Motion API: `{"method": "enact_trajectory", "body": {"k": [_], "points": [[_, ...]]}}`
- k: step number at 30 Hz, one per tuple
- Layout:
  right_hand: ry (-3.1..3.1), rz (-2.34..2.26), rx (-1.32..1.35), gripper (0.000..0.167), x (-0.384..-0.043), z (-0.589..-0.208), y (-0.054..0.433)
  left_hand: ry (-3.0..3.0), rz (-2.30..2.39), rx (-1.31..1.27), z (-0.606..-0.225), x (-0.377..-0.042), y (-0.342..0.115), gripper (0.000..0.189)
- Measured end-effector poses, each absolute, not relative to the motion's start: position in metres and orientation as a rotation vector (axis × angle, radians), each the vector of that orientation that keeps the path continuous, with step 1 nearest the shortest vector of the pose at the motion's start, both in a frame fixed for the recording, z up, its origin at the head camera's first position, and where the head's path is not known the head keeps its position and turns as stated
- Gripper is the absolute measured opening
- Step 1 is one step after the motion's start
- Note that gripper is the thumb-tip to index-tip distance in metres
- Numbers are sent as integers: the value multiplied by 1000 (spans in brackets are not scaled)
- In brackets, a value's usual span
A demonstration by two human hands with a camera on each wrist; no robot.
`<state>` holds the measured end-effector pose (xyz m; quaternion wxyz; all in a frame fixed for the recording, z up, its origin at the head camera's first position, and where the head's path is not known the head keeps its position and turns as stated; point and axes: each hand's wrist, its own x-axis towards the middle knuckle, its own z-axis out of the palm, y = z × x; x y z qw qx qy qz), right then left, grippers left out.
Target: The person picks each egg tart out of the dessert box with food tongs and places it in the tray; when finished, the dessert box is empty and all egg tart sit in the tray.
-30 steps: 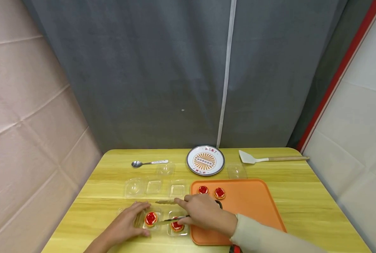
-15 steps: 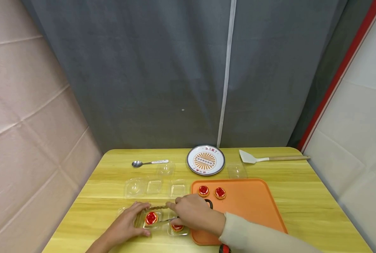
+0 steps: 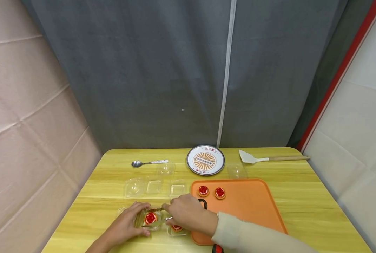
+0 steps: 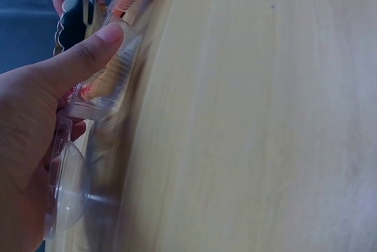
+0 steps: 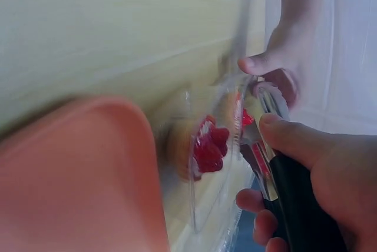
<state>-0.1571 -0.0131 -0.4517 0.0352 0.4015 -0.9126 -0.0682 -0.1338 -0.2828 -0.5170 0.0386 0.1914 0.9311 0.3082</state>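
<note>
My left hand [image 3: 127, 225] holds a clear plastic box [image 4: 94, 110] at its edges, thumb on one side and fingers on the other. A small tart with red topping [image 3: 150, 218] sits inside. Black-handled metal tongs [image 5: 300, 205] are gripped in my right hand [image 3: 188, 212]. Their spread arms reach over the box, one on each side of the tart; whether they touch it I cannot tell. Just right of it, a second clear box [image 3: 172, 234] contains another red-topped tart [image 5: 210, 146], partly covered by my right hand in the head view.
An orange tray [image 3: 248, 207] with two tarts [image 3: 219, 193] lies to the right, partly under my right forearm. Several clear boxes [image 3: 177, 188] stand behind my hands. Farther back are a spoon [image 3: 150, 163], a patterned plate [image 3: 205, 160] and a spatula [image 3: 254, 159].
My right hand has moved left with the tongs, from above the right box to the left one, so their arms now flank its tart. The left hand stays in place.
</note>
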Motion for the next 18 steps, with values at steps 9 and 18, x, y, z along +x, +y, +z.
{"method": "enact_trajectory", "body": {"k": [9, 18], "points": [[-2826, -193, 1267, 37, -157, -457, -20, 2847, 938, 596, -518, -133, -283, 92], [-2822, -118, 1277, 38, -159, -459, -18, 2853, 928, 570, -517, -132, -284, 92]]}}
